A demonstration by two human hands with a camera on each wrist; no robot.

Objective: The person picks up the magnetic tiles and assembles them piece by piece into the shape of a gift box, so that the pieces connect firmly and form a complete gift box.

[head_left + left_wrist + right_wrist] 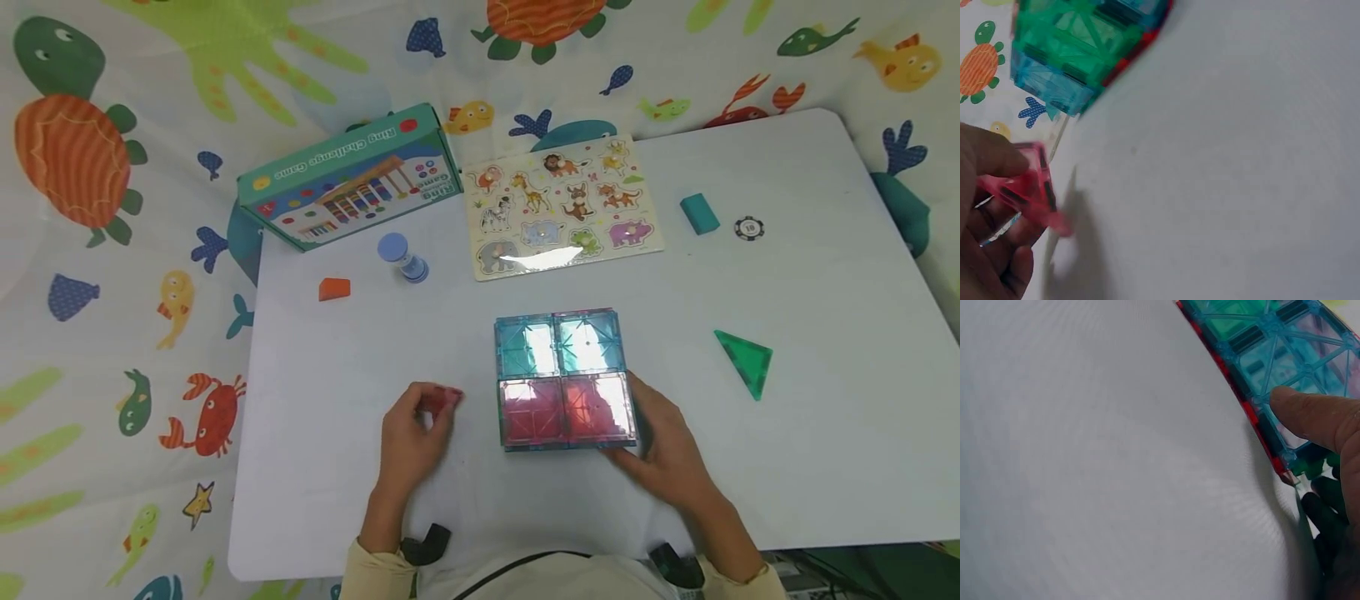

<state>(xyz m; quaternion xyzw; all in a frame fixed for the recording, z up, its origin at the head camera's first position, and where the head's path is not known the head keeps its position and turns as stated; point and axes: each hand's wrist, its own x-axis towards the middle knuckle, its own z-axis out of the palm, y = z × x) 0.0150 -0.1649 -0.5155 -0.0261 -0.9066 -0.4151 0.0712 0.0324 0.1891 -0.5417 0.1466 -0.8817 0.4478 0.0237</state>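
A box of see-through magnetic tiles [527, 410], blue and pink on top with green and blue on its sides, stands on the table. My right hand [667, 454] grips its near right corner. In the right wrist view the thumb [1313, 415] lies on a blue side, and the other fingers are partly hidden round the corner. To the left of the box, apart from it, my left hand [408, 442] pinches a small pink magnetic tile [1038, 178]. That tile looks triangular in the left wrist view, partly covered by the fingers and slightly blurred.
A green triangular tile [750, 362] lies right of the box. Farther back are an animal puzzle board [555, 208], a game carton [352, 179], a blue spool-like piece [405, 258], an orange block [334, 289], a teal block [700, 213] and a poker chip [749, 228].
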